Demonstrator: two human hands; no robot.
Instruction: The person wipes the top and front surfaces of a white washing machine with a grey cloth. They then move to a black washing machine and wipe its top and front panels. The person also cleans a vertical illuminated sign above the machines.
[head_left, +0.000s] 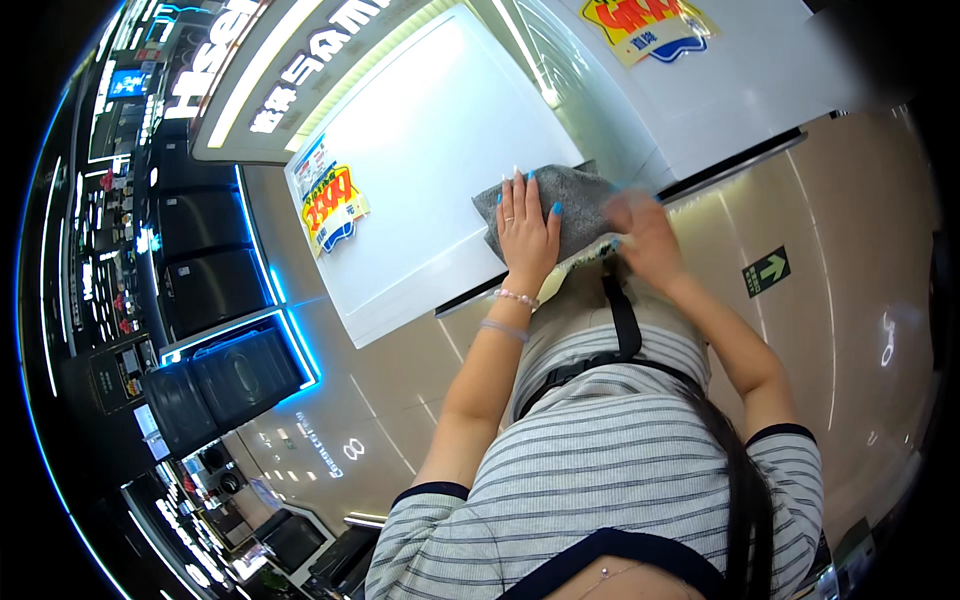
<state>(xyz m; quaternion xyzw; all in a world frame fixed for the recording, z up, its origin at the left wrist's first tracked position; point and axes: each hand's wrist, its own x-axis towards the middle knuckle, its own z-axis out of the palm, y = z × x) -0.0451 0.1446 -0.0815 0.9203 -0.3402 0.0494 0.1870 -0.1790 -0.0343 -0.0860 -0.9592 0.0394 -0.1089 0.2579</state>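
Note:
A grey cloth (577, 206) lies bunched over the front right corner of a white appliance's flat top (420, 150). My left hand (527, 238) rests flat on the cloth's left part, fingers stretched forward and thumb apart. Blue polish shows on several nails. At the cloth's right edge is my right hand (651, 236), blurred by motion, with its thumb near the cloth's lower border. Whether its fingers grip the fabric is unclear. The cloth hides the corner beneath it.
A bright price sticker (330, 210) sits on the top's left side. To the right, past a gap, stands a second white appliance (720, 90) with another sticker (652, 30). Dark appliances (240, 375) edged by blue light strips line the left. The tiled floor bears a green arrow sign (766, 271).

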